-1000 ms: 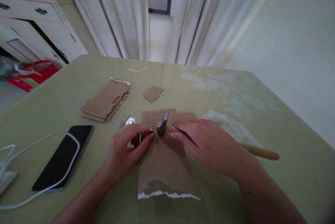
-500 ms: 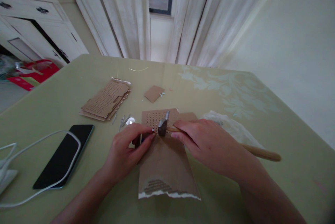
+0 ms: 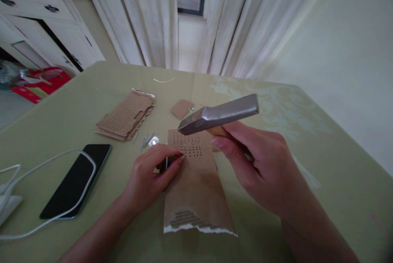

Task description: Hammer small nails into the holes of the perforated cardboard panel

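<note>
My right hand [image 3: 254, 160] is closed round the wooden handle of a hammer [image 3: 221, 114], whose metal head is raised above the cardboard. Thumb and forefinger of my left hand [image 3: 156, 166] pinch a nail [image 3: 181, 152]; only its small head shows between the fingertips. The nail stands at the left part of a piece of cardboard [image 3: 196, 197] with rows of punched holes at its far end and a torn near edge. Something dark and blue beneath the cardboard is mostly hidden by my left hand.
Several loose nails [image 3: 147, 140] lie beside a shiny round piece [image 3: 154, 141]. Behind them is a stack of perforated cardboard [image 3: 125, 115]. A small cardboard square [image 3: 182, 108] lies farther back. On the left, a white cable [image 3: 89, 164] crosses a phone [image 3: 73, 185].
My right hand has lifted the hammer from near the nail, up and to the right. My left hand keeps its pinch on the nail at the same spot.
</note>
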Action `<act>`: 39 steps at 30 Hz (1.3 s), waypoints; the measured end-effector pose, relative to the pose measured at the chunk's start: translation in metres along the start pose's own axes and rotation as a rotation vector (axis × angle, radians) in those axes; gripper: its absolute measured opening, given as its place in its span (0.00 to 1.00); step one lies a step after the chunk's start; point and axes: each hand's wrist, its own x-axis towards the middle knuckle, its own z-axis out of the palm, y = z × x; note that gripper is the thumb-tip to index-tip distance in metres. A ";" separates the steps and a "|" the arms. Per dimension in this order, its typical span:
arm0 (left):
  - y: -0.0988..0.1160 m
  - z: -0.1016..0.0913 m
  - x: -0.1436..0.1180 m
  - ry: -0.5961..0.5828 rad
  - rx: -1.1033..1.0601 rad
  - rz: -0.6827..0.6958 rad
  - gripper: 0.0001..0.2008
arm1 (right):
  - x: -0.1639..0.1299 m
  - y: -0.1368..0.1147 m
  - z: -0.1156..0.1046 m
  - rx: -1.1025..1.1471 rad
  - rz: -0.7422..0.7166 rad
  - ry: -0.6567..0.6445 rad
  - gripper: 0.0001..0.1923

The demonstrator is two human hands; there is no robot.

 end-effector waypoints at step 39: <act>-0.001 0.001 0.001 -0.049 -0.071 0.000 0.06 | -0.007 -0.002 0.008 -0.103 -0.015 -0.149 0.12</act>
